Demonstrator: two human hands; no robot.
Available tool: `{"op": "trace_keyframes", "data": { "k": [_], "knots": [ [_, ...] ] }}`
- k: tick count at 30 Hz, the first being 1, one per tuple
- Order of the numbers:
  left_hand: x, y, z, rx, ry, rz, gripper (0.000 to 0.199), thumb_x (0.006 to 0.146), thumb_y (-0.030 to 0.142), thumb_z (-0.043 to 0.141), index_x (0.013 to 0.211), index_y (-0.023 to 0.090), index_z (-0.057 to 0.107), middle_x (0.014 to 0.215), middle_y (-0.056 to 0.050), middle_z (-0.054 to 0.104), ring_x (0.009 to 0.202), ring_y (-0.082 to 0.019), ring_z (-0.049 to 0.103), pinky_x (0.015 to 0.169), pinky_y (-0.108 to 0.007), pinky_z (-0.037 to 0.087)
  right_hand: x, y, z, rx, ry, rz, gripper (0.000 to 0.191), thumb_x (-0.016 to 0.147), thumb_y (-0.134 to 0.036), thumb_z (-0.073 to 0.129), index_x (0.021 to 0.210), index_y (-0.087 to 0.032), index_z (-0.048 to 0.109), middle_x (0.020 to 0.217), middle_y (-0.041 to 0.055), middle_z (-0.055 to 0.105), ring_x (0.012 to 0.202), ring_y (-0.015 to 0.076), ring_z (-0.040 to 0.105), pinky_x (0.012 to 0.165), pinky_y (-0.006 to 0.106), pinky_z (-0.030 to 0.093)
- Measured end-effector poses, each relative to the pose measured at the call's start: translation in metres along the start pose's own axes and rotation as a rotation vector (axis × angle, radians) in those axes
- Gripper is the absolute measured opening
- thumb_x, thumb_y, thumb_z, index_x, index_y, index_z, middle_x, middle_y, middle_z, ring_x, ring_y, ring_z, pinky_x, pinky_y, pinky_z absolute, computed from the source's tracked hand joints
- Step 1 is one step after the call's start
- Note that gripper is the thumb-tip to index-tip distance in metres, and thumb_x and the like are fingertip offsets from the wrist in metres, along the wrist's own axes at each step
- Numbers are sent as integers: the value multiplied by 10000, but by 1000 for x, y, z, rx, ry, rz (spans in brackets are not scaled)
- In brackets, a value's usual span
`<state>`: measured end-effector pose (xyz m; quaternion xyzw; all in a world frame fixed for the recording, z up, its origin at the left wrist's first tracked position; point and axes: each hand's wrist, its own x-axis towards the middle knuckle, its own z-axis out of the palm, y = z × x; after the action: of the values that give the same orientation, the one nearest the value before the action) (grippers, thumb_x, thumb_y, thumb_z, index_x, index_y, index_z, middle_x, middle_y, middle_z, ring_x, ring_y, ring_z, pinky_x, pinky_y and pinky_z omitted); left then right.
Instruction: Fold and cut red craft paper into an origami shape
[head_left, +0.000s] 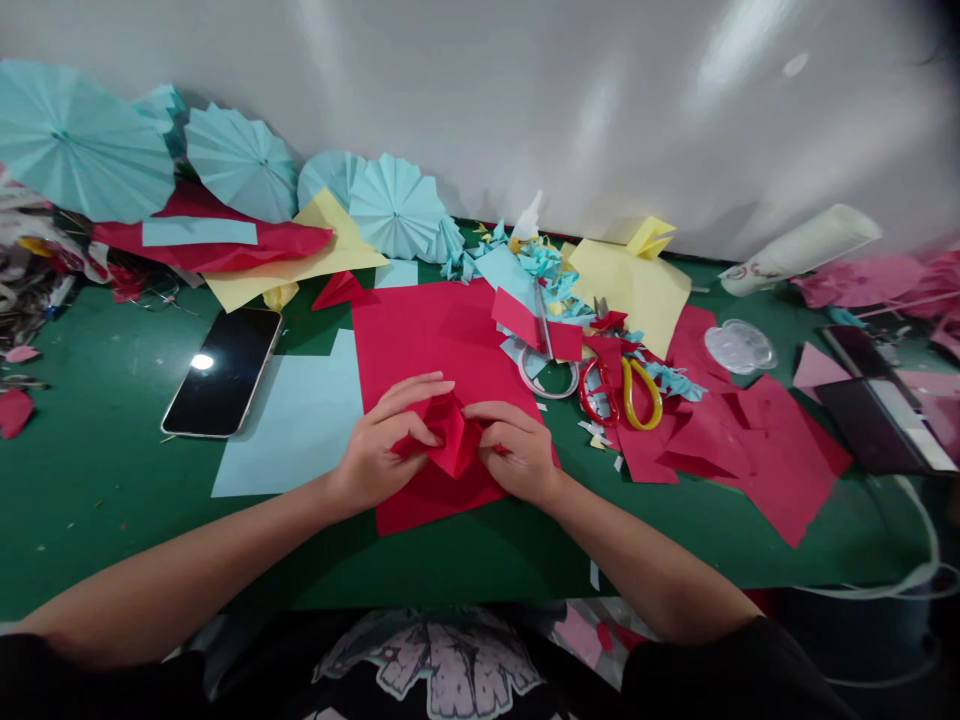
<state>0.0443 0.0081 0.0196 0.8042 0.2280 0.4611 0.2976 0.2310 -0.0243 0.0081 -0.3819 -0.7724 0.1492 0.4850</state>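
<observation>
A small folded red paper piece (456, 440) is held between my two hands, with a pointed end toward me. My left hand (394, 435) pinches its left side between thumb and fingers. On the right side, the fingertips of my right hand (517, 445) grip the other edge. Beneath both hands lies a large red sheet (427, 330) on the green table (315, 575). A light blue sheet (281, 430) sits left of the red one, partly under a black phone (223, 372).
Pleated blue paper fans (397, 205) line the wall. Red-handled and yellow-handled scissors (641, 395), a tape roll (547, 385), a glue bottle (527, 220) and paper scraps lie right of centre. Farther right are red sheets (787, 460), a clear lid (741, 346) and a white roll (802, 250).
</observation>
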Motion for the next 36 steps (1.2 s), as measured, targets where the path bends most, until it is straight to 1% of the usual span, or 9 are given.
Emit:
{"op": "trace_keyframes", "data": {
  "k": [4, 9, 12, 15, 18, 22, 25, 30, 36],
  "knots": [
    [0, -1, -1, -28, -54, 27, 166, 782, 53, 552, 699, 184, 491, 1112, -101, 614, 1152, -216, 528, 960, -480, 438, 2, -3, 0, 54, -1, -16, 230, 771, -39, 479, 644, -231, 490, 893, 52, 694, 814, 143, 663, 657, 269, 549],
    [-4, -3, 3, -52, 31, -6, 223, 774, 81, 562, 647, 201, 421, 772, -6, 614, 835, -149, 629, 907, -438, 481, 3, -5, 0, 88, -30, 47, 209, 808, -105, 488, 642, -231, 475, 914, 63, 700, 832, 159, 669, 699, 302, 547],
    [-7, -3, 6, -142, 89, -117, 238, 768, 81, 579, 710, 210, 388, 701, 30, 569, 762, -133, 627, 866, -395, 499, 2, -5, 1, 105, -40, 91, 168, 817, -148, 522, 681, -229, 467, 849, 55, 697, 775, 152, 670, 658, 277, 537],
    [-8, -2, 7, -168, 96, -315, 228, 758, 148, 627, 877, 201, 440, 725, 28, 546, 692, -114, 599, 666, -264, 524, 0, -5, 3, 112, 7, 227, 142, 784, -227, 612, 771, -227, 471, 755, 25, 650, 635, 129, 634, 556, 237, 506],
    [-6, 1, 5, -66, 3, -433, 172, 774, 209, 614, 916, 181, 522, 735, 11, 573, 614, -92, 553, 527, -190, 460, 1, -7, 4, 160, -16, 430, 271, 763, -309, 643, 959, -225, 476, 633, -39, 555, 515, 106, 555, 481, 224, 458],
    [-2, 2, 5, -36, -63, -479, 56, 811, 227, 559, 799, 173, 564, 671, 18, 593, 526, -70, 516, 451, -163, 398, 6, -9, 1, 174, -188, 589, 350, 755, -324, 652, 1062, -208, 530, 478, -98, 427, 410, 85, 432, 428, 222, 379],
    [-3, 1, 5, -9, -77, -439, 80, 827, 223, 533, 772, 173, 563, 656, 18, 598, 515, -71, 507, 453, -169, 391, 9, -7, 0, 193, -180, 655, 415, 718, -307, 689, 1097, -211, 549, 525, -75, 503, 485, 103, 505, 489, 234, 428],
    [-5, 2, 6, 40, -128, -441, 105, 847, 231, 502, 788, 168, 563, 642, 16, 595, 516, -76, 510, 465, -174, 386, 9, -1, 3, 298, -198, 648, 175, 707, -300, 689, 825, -193, 617, 727, 9, 659, 663, 133, 607, 608, 256, 487],
    [-5, 2, 6, 35, -170, -480, 147, 852, 262, 499, 749, 169, 550, 594, 32, 573, 494, -75, 490, 466, -179, 368, 10, -4, 4, 262, -248, 665, 205, 765, -325, 616, 644, -177, 539, 548, -32, 546, 491, 85, 478, 487, 211, 381]
  ]
}}
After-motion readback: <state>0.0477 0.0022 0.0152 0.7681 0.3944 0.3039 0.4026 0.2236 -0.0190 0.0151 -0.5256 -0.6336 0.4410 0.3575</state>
